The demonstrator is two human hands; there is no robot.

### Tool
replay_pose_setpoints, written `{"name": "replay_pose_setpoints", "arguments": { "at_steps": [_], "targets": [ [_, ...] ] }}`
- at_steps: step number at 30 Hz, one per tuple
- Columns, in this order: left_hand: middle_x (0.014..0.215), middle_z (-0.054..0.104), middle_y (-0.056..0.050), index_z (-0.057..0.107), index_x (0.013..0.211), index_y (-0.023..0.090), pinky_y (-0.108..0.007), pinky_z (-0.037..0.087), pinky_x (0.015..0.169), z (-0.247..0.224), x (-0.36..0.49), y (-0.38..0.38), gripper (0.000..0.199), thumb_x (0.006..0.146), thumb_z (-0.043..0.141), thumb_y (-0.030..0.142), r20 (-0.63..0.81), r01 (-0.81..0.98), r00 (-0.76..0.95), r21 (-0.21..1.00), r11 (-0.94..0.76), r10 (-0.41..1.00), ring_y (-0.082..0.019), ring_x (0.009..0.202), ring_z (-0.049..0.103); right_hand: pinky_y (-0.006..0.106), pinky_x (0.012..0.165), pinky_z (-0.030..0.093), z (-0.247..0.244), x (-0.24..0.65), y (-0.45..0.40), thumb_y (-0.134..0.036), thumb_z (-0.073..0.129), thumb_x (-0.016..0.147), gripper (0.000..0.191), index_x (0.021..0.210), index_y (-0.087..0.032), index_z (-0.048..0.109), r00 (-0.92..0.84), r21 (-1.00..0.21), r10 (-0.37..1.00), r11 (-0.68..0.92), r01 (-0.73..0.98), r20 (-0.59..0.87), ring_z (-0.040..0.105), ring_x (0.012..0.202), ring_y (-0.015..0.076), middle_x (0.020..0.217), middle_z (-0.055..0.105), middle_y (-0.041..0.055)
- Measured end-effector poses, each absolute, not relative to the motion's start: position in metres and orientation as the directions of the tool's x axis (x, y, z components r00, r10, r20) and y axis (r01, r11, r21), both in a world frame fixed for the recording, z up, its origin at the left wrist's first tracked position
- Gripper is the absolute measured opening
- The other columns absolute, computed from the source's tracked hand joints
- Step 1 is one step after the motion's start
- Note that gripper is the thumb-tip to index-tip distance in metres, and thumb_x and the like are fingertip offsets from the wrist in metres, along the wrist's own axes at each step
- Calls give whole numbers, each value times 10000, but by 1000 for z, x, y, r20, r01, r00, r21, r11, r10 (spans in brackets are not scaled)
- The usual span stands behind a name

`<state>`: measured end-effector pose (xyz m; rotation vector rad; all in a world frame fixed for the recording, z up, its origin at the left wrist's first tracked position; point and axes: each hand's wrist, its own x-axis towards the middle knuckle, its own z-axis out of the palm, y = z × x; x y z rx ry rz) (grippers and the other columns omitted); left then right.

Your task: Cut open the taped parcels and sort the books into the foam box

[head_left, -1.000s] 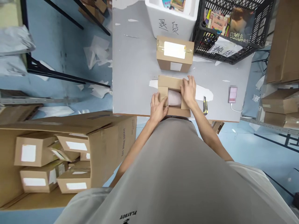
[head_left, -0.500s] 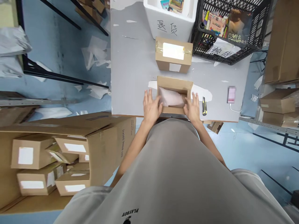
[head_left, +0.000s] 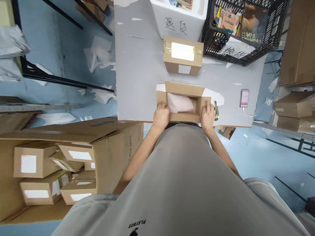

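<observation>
An open cardboard box (head_left: 185, 117) lies at the front edge of the grey table (head_left: 137, 65), with a pale pink wrapped packet (head_left: 179, 103) inside, towards its left end. My left hand (head_left: 161, 116) has its fingers curled over the box's left end flap. On the opposite side my right hand (head_left: 207, 114) is closed on the right end flap, which is folded outward. Just right of that hand lies a yellow and black box cutter (head_left: 216, 110). Behind the open box stands a closed cardboard box (head_left: 183, 52) with white labels.
At the back are a white bin (head_left: 179, 24) and a black crate (head_left: 214, 46) holding books. A phone (head_left: 244, 98) with a cable lies at the right. A large carton (head_left: 110, 157) with several boxes stands at the lower left.
Both end flaps of the open box now lie spread outward. My hands have moved from beside the opening onto these flaps, and their fingers have curled.
</observation>
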<state>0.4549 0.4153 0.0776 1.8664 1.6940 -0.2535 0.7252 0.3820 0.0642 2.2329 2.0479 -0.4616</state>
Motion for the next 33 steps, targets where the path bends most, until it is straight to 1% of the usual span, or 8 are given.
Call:
{"name": "replay_pose_setpoints", "arguments": {
  "at_steps": [4, 10, 15, 18, 23, 26, 29, 33],
  "targets": [
    [1426, 751, -261, 373, 1852, 163, -525, 636, 1077, 79, 484, 432, 782, 1132, 643, 305, -625, 964, 203, 264, -41, 754, -428, 1282, 769, 542, 1297, 481, 71, 719, 388, -4, 335, 1100, 618, 1595, -91, 694, 14, -154, 938, -72, 985, -345, 561, 1538, 376, 1757, 581, 248],
    [1364, 788, -288, 844, 1341, 61, -492, 609, 1118, 64, 501, 447, 450, 1056, 497, 34, -618, 948, 278, 298, -108, 735, -422, 1338, 760, 508, 1292, 498, 69, 716, 399, -153, 503, 1142, 490, 1583, -79, 704, -121, -264, 901, 7, 965, -417, 572, 1459, 395, 1601, 672, 243],
    [1323, 839, -149, 886, 1237, 187, -453, 627, 1072, 50, 505, 436, 340, 1032, 631, 96, -423, 776, 408, 627, -64, 809, -342, 1187, 802, 485, 1199, 585, 55, 707, 411, -233, 687, 1089, 758, 1816, -216, 473, -225, -446, 865, 2, 895, -448, 685, 1383, 361, 1568, 682, 177],
    [1232, 839, -100, 877, 1065, 218, -406, 602, 1110, 43, 511, 430, 288, 1010, 633, 75, -284, 632, 441, 772, -70, 851, -284, 1182, 784, 416, 1086, 611, 48, 705, 418, -199, 631, 1104, 556, 1658, -231, 675, -298, -546, 842, 6, 838, -449, 766, 1222, 320, 1391, 764, 141],
    [1382, 781, -142, 801, 1277, 199, -463, 561, 1204, 33, 512, 428, 317, 984, 702, 133, -209, 598, 372, 799, -61, 904, -320, 1329, 720, 345, 982, 591, 41, 713, 420, -218, 631, 1129, 267, 1251, -187, 866, -288, -586, 850, -29, 810, -440, 784, 1026, 268, 1177, 812, 120],
    [1463, 773, -160, 800, 1262, 189, -461, 536, 1242, 26, 511, 430, 257, 1029, 692, 192, -275, 615, 361, 788, -6, 891, -341, 1411, 701, 347, 975, 599, 38, 717, 417, -279, 637, 1147, 247, 1232, -204, 856, -238, -601, 867, -85, 795, -438, 784, 976, 252, 1188, 809, 106],
    [1261, 857, -133, 809, 1210, 184, -401, 586, 1111, 17, 512, 434, 225, 1103, 615, 226, -442, 637, 348, 758, 137, 827, -314, 1219, 790, 404, 1033, 623, 35, 717, 415, -294, 658, 1126, 321, 1403, -203, 793, -191, -601, 876, -132, 788, -443, 791, 976, 259, 1336, 786, 129],
    [1260, 869, -139, 803, 1238, 154, -340, 594, 1035, 1, 515, 441, 221, 1111, 633, 216, -563, 639, 251, 707, 302, 787, -278, 1157, 809, 509, 1182, 610, 35, 711, 417, -290, 773, 1050, 800, 1792, -209, 486, -241, -571, 827, -113, 813, -507, 771, 1276, 341, 1685, 619, 207]
  ]
}}
